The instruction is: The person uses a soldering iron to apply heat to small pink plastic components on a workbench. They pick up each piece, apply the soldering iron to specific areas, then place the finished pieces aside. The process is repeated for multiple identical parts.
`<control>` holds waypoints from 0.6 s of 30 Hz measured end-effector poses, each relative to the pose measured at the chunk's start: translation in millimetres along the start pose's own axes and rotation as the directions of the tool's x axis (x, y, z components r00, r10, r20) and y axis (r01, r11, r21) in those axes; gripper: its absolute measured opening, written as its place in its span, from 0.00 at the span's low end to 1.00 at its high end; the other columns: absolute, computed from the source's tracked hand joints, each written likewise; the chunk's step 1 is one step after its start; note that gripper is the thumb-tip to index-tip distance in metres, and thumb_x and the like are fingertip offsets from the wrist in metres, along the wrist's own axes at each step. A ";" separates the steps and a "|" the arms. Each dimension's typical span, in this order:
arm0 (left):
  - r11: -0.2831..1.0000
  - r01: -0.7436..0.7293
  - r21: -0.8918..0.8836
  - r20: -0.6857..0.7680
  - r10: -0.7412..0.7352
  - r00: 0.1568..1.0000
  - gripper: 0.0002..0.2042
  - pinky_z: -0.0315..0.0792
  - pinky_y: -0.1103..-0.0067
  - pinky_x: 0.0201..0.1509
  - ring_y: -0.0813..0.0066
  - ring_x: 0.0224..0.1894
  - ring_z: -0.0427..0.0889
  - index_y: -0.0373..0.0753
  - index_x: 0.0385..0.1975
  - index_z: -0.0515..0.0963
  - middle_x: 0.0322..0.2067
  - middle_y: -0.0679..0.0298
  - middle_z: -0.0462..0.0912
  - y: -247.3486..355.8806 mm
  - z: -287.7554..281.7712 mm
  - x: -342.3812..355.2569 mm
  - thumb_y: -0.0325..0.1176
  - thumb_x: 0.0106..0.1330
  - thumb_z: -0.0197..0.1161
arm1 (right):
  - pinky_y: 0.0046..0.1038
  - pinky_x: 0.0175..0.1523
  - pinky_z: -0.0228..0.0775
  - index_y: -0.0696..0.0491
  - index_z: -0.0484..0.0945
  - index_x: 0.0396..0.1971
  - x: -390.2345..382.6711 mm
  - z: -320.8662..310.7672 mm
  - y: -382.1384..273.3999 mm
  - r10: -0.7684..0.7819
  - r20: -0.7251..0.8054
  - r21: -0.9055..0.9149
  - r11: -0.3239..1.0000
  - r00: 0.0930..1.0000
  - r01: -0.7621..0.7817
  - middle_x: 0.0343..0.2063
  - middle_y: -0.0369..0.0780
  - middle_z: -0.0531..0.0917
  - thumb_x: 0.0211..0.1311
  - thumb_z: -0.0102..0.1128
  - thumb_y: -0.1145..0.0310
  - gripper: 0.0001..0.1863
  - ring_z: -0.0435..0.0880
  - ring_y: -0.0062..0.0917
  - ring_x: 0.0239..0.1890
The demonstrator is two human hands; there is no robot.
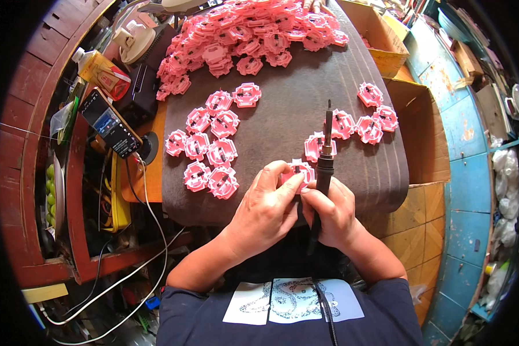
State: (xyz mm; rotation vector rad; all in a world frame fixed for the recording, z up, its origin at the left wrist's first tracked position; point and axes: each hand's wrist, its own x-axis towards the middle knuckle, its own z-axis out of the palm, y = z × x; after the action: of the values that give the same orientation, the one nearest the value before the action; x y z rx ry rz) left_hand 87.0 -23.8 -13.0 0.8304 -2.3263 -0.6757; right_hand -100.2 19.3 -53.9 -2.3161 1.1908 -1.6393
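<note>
Dark shirt point(199, 316), pink piece point(307, 171) in left hand point(263, 203)

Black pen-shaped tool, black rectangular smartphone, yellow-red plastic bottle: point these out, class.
Black pen-shaped tool point(324, 173): head view, dark handle.
Black rectangular smartphone point(110, 123): head view, lit screen.
Yellow-red plastic bottle point(102, 74): head view, body.

Pieces point(222, 183) are pink, the tool point(324, 176) black, the mat point(282, 115) faintly striped

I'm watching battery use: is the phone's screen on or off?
On: the phone has a lit display, with a bluish picture and pale marks against a dark background.
</note>
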 end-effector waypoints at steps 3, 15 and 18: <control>0.999 0.003 -0.044 -0.027 -0.004 1.000 0.28 0.80 0.67 0.53 0.55 0.47 0.82 0.36 0.62 0.78 0.55 0.49 0.74 0.3 -0.2 0.2 0.18 0.58 0.71 | 0.39 0.33 0.75 0.54 0.76 0.58 1.2 -0.6 -0.5 0.032 0.035 0.051 0.998 0.999 -0.033 0.40 0.46 0.84 0.48 0.68 0.80 0.32 0.83 0.40 0.30; 0.983 -0.039 -0.177 -0.038 0.033 0.999 0.13 0.82 0.69 0.45 0.56 0.43 0.88 0.36 0.45 0.84 0.46 0.54 0.83 -16.9 1.0 9.7 0.19 0.60 0.70 | 0.37 0.35 0.75 0.56 0.71 0.60 4.6 -0.5 -3.8 0.197 -0.011 0.142 0.971 0.980 -0.193 0.35 0.43 0.82 0.58 0.67 0.83 0.28 0.82 0.37 0.29; 0.985 -0.034 -0.169 -0.044 0.027 0.999 0.12 0.82 0.68 0.45 0.56 0.43 0.88 0.36 0.44 0.84 0.45 0.55 0.83 -15.1 2.2 10.5 0.20 0.61 0.70 | 0.37 0.35 0.75 0.56 0.71 0.59 6.0 -1.3 -5.0 0.208 -0.017 0.117 0.972 0.978 -0.205 0.34 0.43 0.81 0.59 0.67 0.83 0.27 0.81 0.37 0.29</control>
State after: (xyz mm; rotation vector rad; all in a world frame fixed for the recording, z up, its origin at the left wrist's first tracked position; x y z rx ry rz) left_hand 84.7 -40.7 -20.3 0.7228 -2.2046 -0.8228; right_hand -97.7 19.6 -46.4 -2.0318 1.2595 -1.6266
